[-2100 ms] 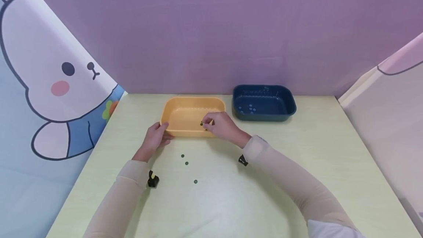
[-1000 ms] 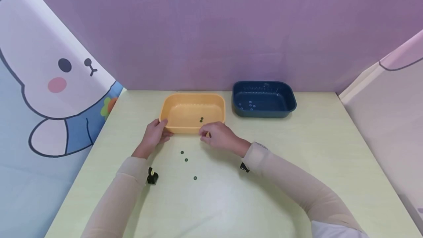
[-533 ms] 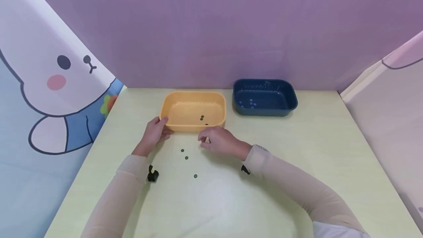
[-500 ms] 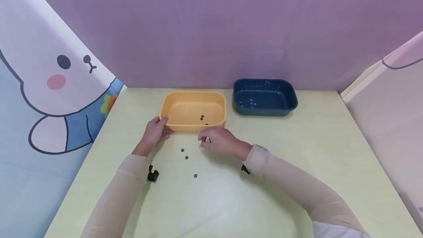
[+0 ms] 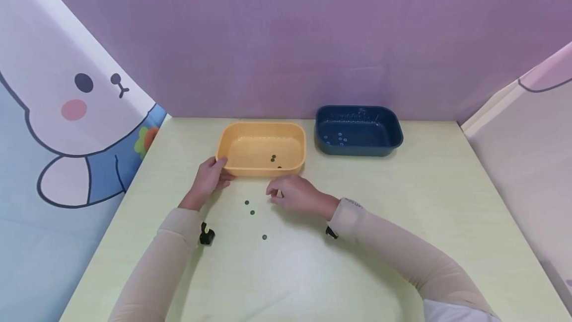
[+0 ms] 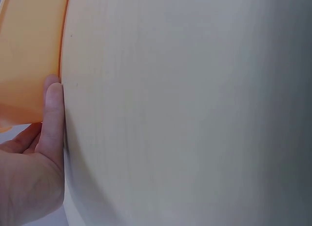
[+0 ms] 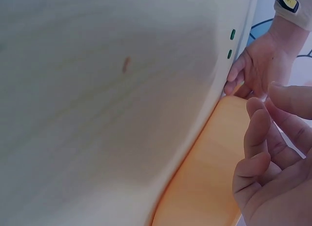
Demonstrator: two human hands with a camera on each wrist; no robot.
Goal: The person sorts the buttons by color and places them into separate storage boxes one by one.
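My left hand (image 5: 207,180) grips the near left corner of a yellow plastic tray (image 5: 259,172), thumb at the rim and fingers along the outside. In the left wrist view, the fingers (image 6: 53,121) lie along the tray wall. Just in front of the tray's right half hovers my right hand (image 5: 297,194), fingers loosely curled, nothing seen between thumb and fingertips. Several small green button-like discs are about: three in the tray, one a disc (image 5: 274,156) near its middle. On the table, two discs lie near the tray, and another disc (image 5: 264,237) lies nearer me.
Right of the yellow tray stands a dark blue tray (image 5: 357,151) with several small pale-ringed discs inside. Both stand on a pale table (image 5: 429,202) before a purple backdrop (image 5: 268,43). Black wrist cameras, one of them a camera (image 5: 207,235) below the left cuff, sit on each arm.
My right hand has drawn back from over the yellow tray to just in front of it, uncovering the discs inside. The left hand keeps its grip on the corner; the view shifts slightly.
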